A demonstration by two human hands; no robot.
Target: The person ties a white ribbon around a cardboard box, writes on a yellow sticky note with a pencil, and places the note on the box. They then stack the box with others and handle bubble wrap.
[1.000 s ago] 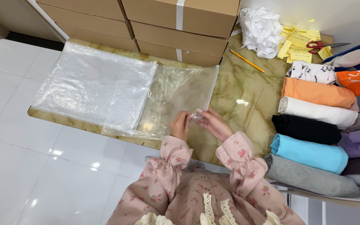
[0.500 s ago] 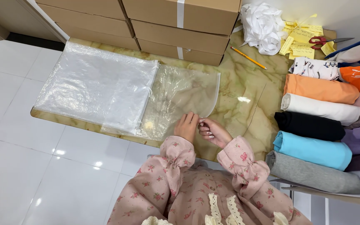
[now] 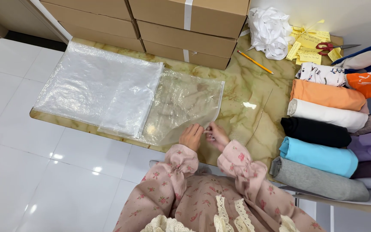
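A clear plastic bag (image 3: 185, 105) lies flat on the marble table (image 3: 254, 116), its near corner at the table's front edge. My left hand (image 3: 191, 136) and my right hand (image 3: 217, 135) meet at that corner, fingers pinching the bag's edge between them. Both sleeves are pink with a flower print. A thick stack of similar clear bags (image 3: 97, 88) lies to the left, partly over the single bag.
Cardboard boxes (image 3: 185, 30) are stacked along the far edge. Rolled garments in several colours (image 3: 323, 124) line the right side. A pencil (image 3: 255, 62), white ribbon bundle (image 3: 271, 28), yellow notes (image 3: 308, 43) and red-handled scissors (image 3: 333, 46) lie at the back right. White tiled floor (image 3: 44, 180) lies left.
Both hands have come down from above the bag to its near corner at the table's front edge. The bag now lies flatter on the table.
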